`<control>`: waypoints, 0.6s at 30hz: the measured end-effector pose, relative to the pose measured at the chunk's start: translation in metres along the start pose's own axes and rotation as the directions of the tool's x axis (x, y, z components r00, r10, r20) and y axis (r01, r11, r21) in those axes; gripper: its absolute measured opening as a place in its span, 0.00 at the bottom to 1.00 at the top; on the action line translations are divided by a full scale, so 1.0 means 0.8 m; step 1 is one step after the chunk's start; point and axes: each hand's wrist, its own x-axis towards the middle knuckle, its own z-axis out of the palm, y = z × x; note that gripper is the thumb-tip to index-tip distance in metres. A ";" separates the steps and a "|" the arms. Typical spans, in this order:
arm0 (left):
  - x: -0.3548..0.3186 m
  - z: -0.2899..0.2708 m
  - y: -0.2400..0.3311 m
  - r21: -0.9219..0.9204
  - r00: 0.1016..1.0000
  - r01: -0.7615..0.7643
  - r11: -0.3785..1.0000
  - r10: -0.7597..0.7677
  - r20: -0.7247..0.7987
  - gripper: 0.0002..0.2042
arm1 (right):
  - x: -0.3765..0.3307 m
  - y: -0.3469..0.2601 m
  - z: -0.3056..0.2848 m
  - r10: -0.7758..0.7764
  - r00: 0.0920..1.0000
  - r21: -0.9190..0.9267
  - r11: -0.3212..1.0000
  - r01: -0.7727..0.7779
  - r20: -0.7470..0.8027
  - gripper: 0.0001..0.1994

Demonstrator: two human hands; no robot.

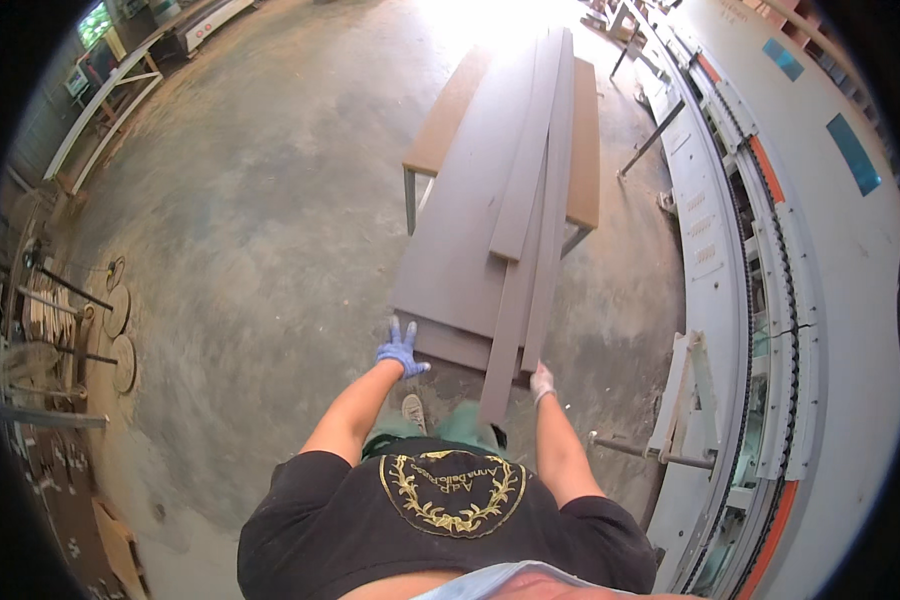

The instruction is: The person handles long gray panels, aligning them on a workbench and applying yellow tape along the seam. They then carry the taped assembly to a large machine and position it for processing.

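Left grip (400,350), spread wide, touches the near-left corner of the panel stack (455,250); right grip (542,383) is at its near-right corner, closure unclear. Three strips (522,205) lie atop, one bench (448,125) beneath.

The blue-gloved left hand (400,352) splays its fingers (410,333) forward, thumb (420,367) toward the pale-gloved right hand (541,384), whose fingers are partly hidden. Behind these grips, the left forearm (358,412) and right forearm (562,445) slant outward.

A brown-topped table (448,130) — standing on the grey floor (250,220) — bears a stack of long grey-brown boards (462,230).
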 end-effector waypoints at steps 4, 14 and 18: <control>0.084 -0.075 -0.021 -0.106 0.990 -0.137 0.985 0.140 0.014 0.48 | 0.095 -0.054 0.009 -0.096 0.986 -0.277 0.959 0.056 -0.135 0.21; 0.236 -0.119 -0.252 -0.624 0.911 0.342 0.703 -0.410 0.036 0.39 | 0.339 -0.269 0.096 0.073 0.993 0.059 0.996 -0.067 -0.093 0.20; 0.205 -0.109 -0.331 -0.707 0.807 0.501 0.499 -0.565 0.172 0.37 | 0.420 -0.317 0.134 0.075 0.992 0.065 0.996 -0.069 -0.099 0.20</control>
